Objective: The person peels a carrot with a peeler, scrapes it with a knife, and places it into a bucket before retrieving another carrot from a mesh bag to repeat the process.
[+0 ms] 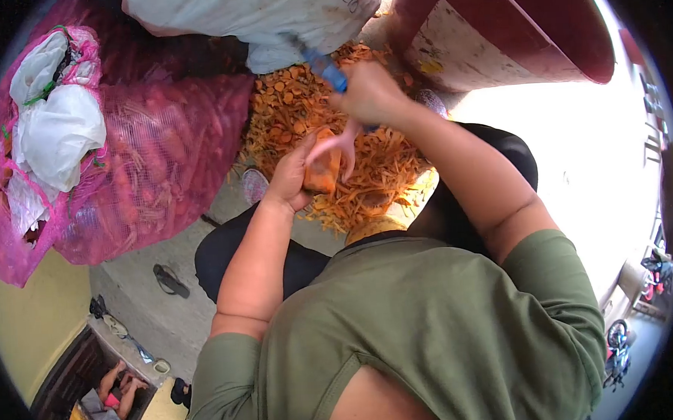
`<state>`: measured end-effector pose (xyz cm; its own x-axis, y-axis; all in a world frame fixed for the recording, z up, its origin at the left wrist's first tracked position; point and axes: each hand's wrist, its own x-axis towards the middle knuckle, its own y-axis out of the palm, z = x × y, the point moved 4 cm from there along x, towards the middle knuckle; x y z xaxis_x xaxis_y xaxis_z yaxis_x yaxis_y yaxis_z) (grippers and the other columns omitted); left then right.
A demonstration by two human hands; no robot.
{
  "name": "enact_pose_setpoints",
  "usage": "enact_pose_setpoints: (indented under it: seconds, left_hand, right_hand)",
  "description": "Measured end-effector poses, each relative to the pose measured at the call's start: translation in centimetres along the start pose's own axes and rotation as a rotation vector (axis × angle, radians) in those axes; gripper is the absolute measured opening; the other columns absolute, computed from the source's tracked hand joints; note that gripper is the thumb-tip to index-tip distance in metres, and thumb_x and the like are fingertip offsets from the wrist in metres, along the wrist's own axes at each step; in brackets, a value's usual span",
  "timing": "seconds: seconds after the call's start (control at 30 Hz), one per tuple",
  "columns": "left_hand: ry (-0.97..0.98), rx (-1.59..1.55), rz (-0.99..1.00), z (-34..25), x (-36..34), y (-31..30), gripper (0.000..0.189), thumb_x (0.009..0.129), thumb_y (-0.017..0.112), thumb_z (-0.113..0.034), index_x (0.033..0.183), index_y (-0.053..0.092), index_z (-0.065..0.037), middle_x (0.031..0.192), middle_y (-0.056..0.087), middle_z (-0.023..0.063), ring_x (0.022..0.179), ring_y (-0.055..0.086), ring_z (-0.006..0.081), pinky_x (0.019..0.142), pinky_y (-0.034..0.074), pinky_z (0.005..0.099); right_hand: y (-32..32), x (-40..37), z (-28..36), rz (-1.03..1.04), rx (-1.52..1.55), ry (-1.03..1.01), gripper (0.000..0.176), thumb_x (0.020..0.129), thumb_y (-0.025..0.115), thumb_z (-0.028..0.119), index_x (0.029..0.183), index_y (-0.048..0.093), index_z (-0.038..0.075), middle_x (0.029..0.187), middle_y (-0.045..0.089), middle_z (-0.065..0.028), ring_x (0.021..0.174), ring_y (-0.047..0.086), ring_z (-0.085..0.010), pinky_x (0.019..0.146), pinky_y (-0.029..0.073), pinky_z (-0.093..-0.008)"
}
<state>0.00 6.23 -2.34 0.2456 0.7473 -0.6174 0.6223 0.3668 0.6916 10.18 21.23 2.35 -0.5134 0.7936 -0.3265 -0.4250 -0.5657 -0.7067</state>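
My left hand (292, 174) is closed around a thick orange carrot (322, 174) with a dark end, held low in front of me. Against the carrot lies the forked head of a pink Y-shaped peeler (346, 140). Its handle runs up into my right hand (373, 94), which is closed. A blue-handled tool (326, 69), seemingly a knife with a blurred blade, also sticks out of that fist toward the upper left. Below both hands spreads a pile of orange peelings and cut pieces (383, 170).
A large pink mesh sack (154, 162) of carrots leans at the left, with white plastic (67, 135) at its mouth. A white sack (260, 14) and a dark red tub (513, 30) stand ahead. A flip-flop (171, 281) lies on the floor; a person (119, 392) is at lower left.
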Motion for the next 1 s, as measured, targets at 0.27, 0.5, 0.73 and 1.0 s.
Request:
enact_pose_setpoints:
  seconds: [0.27, 0.5, 0.73, 1.0]
  left_hand:
    - [-0.022, 0.002, -0.142, 0.1, 0.2, -0.1, 0.036, 0.089, 0.044, -0.033, 0.11, 0.048, -0.004, 0.096, 0.057, 0.0083, 0.085, 0.059, 0.0187, 0.071, 0.05, 0.0339]
    - [-0.033, 0.005, -0.088, 0.4, 0.3, -0.9, 0.035, 0.09, 0.043, -0.031, 0.111, 0.047, -0.004, 0.097, 0.058, 0.0093, 0.083, 0.059, 0.0188, 0.071, 0.05, 0.0326]
    - [-0.021, 0.04, -0.043, -0.2, 0.0, -0.9, 0.037, 0.089, 0.044, -0.032, 0.114, 0.046, -0.005, 0.1, 0.057, 0.0077, 0.088, 0.057, 0.0175, 0.073, 0.051, 0.0322]
    - [-0.022, -0.048, -0.03, 0.2, 0.3, -0.7, 0.036, 0.09, 0.041, -0.034, 0.112, 0.047, -0.007, 0.1, 0.056, 0.0057, 0.087, 0.057, 0.0169, 0.073, 0.05, 0.0329]
  right_hand:
    - [-0.2, -1.6, 2.3, 0.087, -0.063, -0.093, 0.026, 0.068, 0.063, 0.028, 0.075, 0.061, 0.004, 0.067, 0.061, -0.0144, 0.068, 0.062, -0.0287, 0.066, 0.049, -0.0384]
    - [-1.9, 2.2, -2.5, -0.071, 0.008, 0.091, 0.028, 0.065, 0.064, 0.028, 0.074, 0.062, 0.002, 0.067, 0.061, -0.0166, 0.066, 0.062, -0.0291, 0.063, 0.049, -0.0382]
    - [-1.4, 2.7, -3.3, -0.048, 0.038, 0.113, 0.027, 0.065, 0.064, 0.027, 0.07, 0.061, 0.0, 0.065, 0.061, -0.0163, 0.063, 0.062, -0.0279, 0.063, 0.05, -0.0378]
    - [-0.2, -1.0, 1.7, 0.072, 0.036, -0.016, 0.026, 0.066, 0.064, 0.027, 0.072, 0.06, 0.002, 0.062, 0.06, -0.0146, 0.062, 0.061, -0.0267, 0.061, 0.048, -0.0373]
